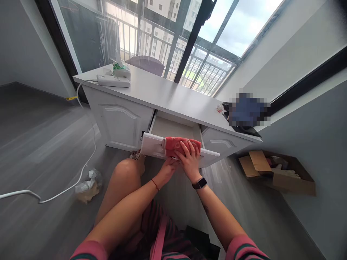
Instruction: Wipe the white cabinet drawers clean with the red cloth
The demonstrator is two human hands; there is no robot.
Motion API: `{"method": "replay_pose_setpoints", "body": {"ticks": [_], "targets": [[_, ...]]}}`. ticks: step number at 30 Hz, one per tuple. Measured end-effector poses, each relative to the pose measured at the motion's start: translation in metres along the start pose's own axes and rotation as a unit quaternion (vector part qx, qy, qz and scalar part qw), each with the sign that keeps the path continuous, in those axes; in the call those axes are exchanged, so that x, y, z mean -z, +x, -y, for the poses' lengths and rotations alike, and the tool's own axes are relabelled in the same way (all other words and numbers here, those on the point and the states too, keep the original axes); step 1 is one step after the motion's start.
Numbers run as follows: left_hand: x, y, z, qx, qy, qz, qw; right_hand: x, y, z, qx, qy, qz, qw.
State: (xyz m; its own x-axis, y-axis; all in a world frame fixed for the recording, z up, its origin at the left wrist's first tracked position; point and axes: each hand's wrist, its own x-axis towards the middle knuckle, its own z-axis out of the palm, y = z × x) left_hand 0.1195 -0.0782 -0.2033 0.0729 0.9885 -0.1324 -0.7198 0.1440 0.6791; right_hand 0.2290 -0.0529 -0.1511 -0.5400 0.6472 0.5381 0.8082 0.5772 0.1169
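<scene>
A red cloth [176,144] lies draped over the front edge of an open white drawer [151,144] in a white desk [162,94]. My right hand [189,159] presses flat on the cloth, fingers spread over it. Just below the drawer front, my left hand [168,169] sits beside the right one and touches the cloth's lower edge from underneath. The drawer's inside [173,128] looks bare. A black watch is on my right wrist, and a thin red band circles the left wrist.
A white power strip [114,81] and a bag with green print [120,68] sit on the desk's far left corner. A white cable [81,169] trails over the floor past a crumpled plastic bag [88,186]. An open cardboard box [279,169] stands at right.
</scene>
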Motion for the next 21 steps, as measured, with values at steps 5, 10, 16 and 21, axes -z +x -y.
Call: {"method": "replay_pose_setpoints", "body": {"ticks": [5, 10, 16, 21], "targets": [[0.016, -0.001, 0.005, 0.059, -0.087, 0.007, 0.994, -0.004, -0.058, -0.046, -0.132, -0.001, -0.108, 0.985], [0.014, 0.002, 0.006, 0.052, -0.087, 0.004, 0.995, -0.037, -0.08, -0.045, -0.313, 0.074, -0.234, 0.917], [0.012, 0.0, 0.0, 0.067, -0.092, -0.019, 0.993, -0.08, -0.077, -0.011, -0.474, 0.219, -0.263, 0.811], [0.01, 0.0, -0.01, 0.067, -0.011, -0.072, 0.995, -0.107, -0.065, 0.027, -0.591, 0.502, -0.2, 0.599]]}}
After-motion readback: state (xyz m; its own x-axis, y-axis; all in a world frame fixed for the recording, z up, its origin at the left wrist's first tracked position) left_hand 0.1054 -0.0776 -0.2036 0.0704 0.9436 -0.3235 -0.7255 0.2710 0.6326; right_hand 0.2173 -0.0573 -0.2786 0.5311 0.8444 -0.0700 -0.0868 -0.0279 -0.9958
